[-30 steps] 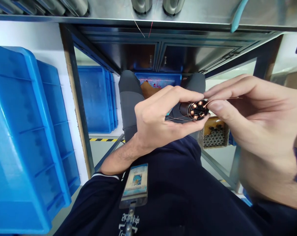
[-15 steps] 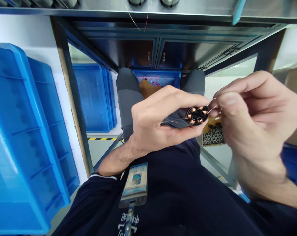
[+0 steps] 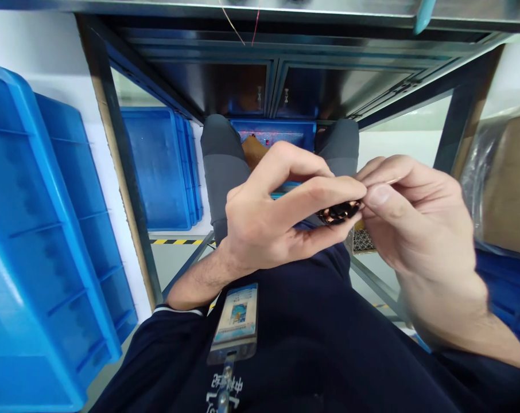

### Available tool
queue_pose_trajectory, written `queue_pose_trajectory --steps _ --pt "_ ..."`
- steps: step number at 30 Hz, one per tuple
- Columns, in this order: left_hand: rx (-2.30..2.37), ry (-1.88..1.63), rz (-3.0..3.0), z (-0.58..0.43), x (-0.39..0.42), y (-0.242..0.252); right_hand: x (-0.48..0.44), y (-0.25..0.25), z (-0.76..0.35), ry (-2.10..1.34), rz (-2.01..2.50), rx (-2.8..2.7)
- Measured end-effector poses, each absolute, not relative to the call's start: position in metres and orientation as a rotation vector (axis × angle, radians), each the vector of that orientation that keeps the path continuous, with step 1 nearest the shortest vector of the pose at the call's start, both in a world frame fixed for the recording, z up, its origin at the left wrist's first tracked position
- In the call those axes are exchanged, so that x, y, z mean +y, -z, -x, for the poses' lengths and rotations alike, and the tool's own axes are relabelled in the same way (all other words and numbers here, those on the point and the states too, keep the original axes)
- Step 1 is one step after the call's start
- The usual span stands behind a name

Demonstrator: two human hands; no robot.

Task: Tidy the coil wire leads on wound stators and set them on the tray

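Note:
My left hand (image 3: 272, 215) is curled around a small dark motor stator with copper windings (image 3: 340, 213), and its fingers hide most of the stator's body. Only a narrow strip of the wound end shows, tilted away from me. My right hand (image 3: 415, 223) sits against the stator's end. Its thumb and fingertips are pinched on a thin copper wire lead (image 3: 387, 182), which is faint and mostly hidden by the fingers.
Stacked blue plastic crates (image 3: 36, 229) fill the left side, with more blue trays (image 3: 156, 166) beyond. A steel shelf frame (image 3: 286, 51) runs overhead. A plastic-wrapped cardboard box (image 3: 509, 183) stands at right, and a tray of small black parts (image 3: 363, 241) lies below my hands.
The stator has rolled so its wound end no longer faces me. My right hand has moved closer to my left hand, and the whole view has shifted slightly.

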State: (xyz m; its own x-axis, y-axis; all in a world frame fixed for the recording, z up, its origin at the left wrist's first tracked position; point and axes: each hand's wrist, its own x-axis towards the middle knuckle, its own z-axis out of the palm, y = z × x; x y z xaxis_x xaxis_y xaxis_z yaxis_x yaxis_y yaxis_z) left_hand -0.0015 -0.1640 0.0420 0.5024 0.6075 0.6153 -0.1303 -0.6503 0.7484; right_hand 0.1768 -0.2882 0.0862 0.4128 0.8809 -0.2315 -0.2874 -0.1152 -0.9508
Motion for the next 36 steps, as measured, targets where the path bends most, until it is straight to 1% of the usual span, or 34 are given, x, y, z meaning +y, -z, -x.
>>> queue_pose_trajectory --steps 3,5,6,10,13,16,19,22,25,27,29,33,35,36 --pt "0.339 -1.0 -1.93 0.01 -0.154 -0.032 -0.289 -0.09 -0.179 -1.028 1.336 -0.617" --pt "0.285 -0.813 -1.809 0.014 -0.149 -0.021 -0.29 -0.09 -0.177 -1.035 1.293 -0.633" --pt "0.319 -0.778 -1.734 0.015 -0.149 -0.016 -0.29 -0.089 -0.175 -1.055 1.267 -0.64" --pt "0.629 -0.876 -1.557 0.012 -0.171 -0.005 -0.285 -0.086 -0.16 -1.03 1.243 -0.622" --pt "0.668 -0.899 -1.569 0.008 -0.189 -0.011 -0.28 -0.089 -0.151 -0.897 1.253 -0.594" --pt "0.721 -0.895 -1.554 0.006 -0.189 -0.023 -0.282 -0.095 -0.152 -0.942 1.272 -0.539" --pt "0.583 -0.995 -1.608 0.007 -0.177 -0.037 -0.29 -0.098 -0.161 -1.046 1.334 -0.566" --pt "0.447 -1.164 -1.877 0.01 -0.174 -0.049 -0.296 -0.098 -0.168 -1.017 1.409 -0.678" --pt "0.526 -1.173 -2.068 0.015 -0.179 -0.055 -0.294 -0.102 -0.174 -1.03 1.446 -0.777" --pt "0.478 -1.176 -2.106 0.018 -0.179 -0.055 -0.29 -0.11 -0.18 -1.015 1.497 -0.897" --pt "0.433 -1.074 -2.148 0.018 -0.174 -0.054 -0.286 -0.122 -0.188 -0.93 1.608 -1.136" --pt "0.435 -0.511 -2.168 0.012 -0.157 -0.045 -0.288 -0.149 -0.213 -0.658 1.756 -1.868" --pt "0.326 -0.314 -2.008 0.01 -0.15 -0.032 -0.293 -0.155 -0.223 -0.697 1.763 -1.996" --pt "0.292 -0.294 -1.89 0.01 -0.149 -0.024 -0.296 -0.155 -0.227 -0.797 1.788 -1.929"
